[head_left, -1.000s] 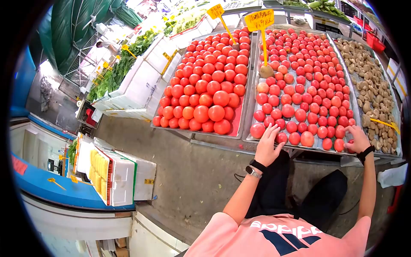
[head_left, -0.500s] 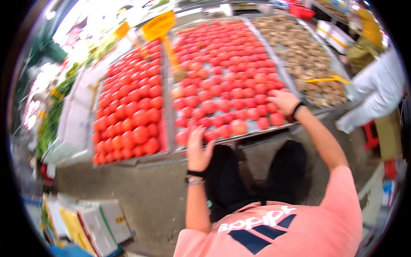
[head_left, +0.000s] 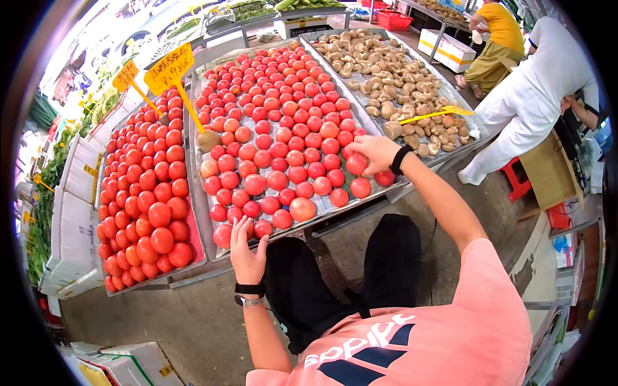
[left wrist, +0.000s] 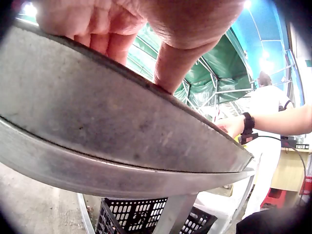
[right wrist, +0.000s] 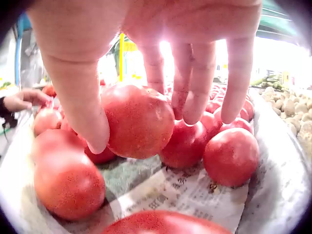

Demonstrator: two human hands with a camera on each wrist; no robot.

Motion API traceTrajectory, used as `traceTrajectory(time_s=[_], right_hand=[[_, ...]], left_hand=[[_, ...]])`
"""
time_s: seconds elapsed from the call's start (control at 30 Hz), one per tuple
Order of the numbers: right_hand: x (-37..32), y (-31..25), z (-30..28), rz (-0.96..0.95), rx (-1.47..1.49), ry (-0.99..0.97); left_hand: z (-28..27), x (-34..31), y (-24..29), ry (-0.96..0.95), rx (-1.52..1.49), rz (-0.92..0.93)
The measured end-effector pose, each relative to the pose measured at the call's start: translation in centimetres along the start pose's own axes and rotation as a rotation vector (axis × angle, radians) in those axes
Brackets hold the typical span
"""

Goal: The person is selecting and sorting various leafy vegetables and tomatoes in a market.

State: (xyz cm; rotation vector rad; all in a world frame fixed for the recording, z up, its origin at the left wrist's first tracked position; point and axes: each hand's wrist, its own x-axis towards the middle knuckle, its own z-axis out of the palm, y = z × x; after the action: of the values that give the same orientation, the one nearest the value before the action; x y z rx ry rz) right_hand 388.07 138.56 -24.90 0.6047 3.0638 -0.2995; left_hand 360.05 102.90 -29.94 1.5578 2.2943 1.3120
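At the right front corner of the middle tray (head_left: 293, 226), my right hand (head_left: 375, 154) grips a tomato (head_left: 356, 163). In the right wrist view, thumb and fingers of my right hand (right wrist: 151, 53) hold that tomato (right wrist: 139, 121) from both sides, above newspaper (right wrist: 180, 195) with other tomatoes around. My left hand (head_left: 248, 256) lies at the tray's left front edge beside a tomato (head_left: 223, 236), fingers extended. In the left wrist view, my left hand (left wrist: 146, 29) reaches over the metal tray wall (left wrist: 112, 107), its thumb against the rim; its fingertips are hidden.
Left is a tray of stacked larger tomatoes (head_left: 161, 240); right, a tray of mushrooms (head_left: 393, 83). Yellow price signs (head_left: 168, 68) rise between the trays. Two people (head_left: 547, 77) are at the right. A black crate (left wrist: 134, 214) sits under the stand; white boxes (head_left: 71, 219) stand left.
The head view has swung rightward, bringing the mushrooms and two people into fuller view. My right hand now holds a tomato visibly between thumb and fingers; my left remains by the front edge.
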Motion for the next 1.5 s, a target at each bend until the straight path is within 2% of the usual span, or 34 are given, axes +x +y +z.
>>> traceTrajectory(time_s=[0.1, 0.13, 0.23, 0.3, 0.47, 0.53, 0.7, 0.8, 0.9, 1.0, 1.13, 1.23, 1.27, 1.3, 1.33, 1.5], right_hand=[[-0.1, 2.0, -1.5, 0.137, 0.154, 0.102], [-0.3, 2.5, -2.0, 0.111, 0.071, 0.194], [0.3, 4.4, -1.3, 0.178, -0.073, 0.257], [0.5, 4.8, -0.5, 0.233, -0.145, 0.206], [0.8, 5.8, 1.3, 0.173, -0.034, 0.236], [1.0, 5.9, 2.1, 0.227, 0.023, 0.217], [2.0, 6.5, 1.8, 0.273, 0.046, 0.179], [2.5, 6.7, 2.7, 0.260, 0.071, 0.274], [2.3, 7.0, 2.8, 0.211, 0.141, 0.269], [1.6, 6.3, 2.1, 0.266, 0.063, 0.204], [0.1, 3.6, -0.4, 0.187, -0.074, 0.294], [-0.9, 0.6, -1.0, -0.045, -0.043, 0.244], [-1.1, -0.2, -0.4, -0.167, -0.054, 0.304], [-2.0, -1.7, -0.4, -0.100, -0.038, 0.144], [-2.3, -2.4, 0.5, -0.089, -0.013, 0.075], [-2.3, -3.3, 2.9, 0.067, 0.000, -0.170]], left_hand=[[0.0, -0.1, -0.1, -0.020, -0.020, -0.026], [0.0, -0.1, -0.2, -0.017, -0.008, -0.011], [0.0, -0.1, 0.1, -0.008, -0.015, -0.012], [0.0, 0.0, 0.0, -0.009, -0.010, -0.005], [0.0, 0.0, 0.1, -0.004, -0.003, 0.005], [0.0, 0.0, 0.1, -0.009, -0.008, 0.001], [-0.1, 0.0, 0.0, -0.011, 0.021, 0.010], [-0.1, 0.0, 0.2, -0.012, 0.014, 0.007], [-0.1, 0.0, 0.3, -0.005, -0.006, -0.002], [-0.1, 0.1, 0.2, -0.003, 0.008, 0.010], [-0.1, 0.0, 0.1, -0.001, -0.008, 0.000], [-0.1, 0.0, 0.5, 0.006, -0.020, -0.016], [-0.1, 0.1, 0.5, 0.005, -0.018, -0.017], [0.0, 0.1, 0.5, 0.004, -0.017, -0.017], [0.0, 0.1, 0.3, -0.002, -0.009, -0.009], [0.2, 0.2, 0.0, -0.011, 0.001, -0.003]])
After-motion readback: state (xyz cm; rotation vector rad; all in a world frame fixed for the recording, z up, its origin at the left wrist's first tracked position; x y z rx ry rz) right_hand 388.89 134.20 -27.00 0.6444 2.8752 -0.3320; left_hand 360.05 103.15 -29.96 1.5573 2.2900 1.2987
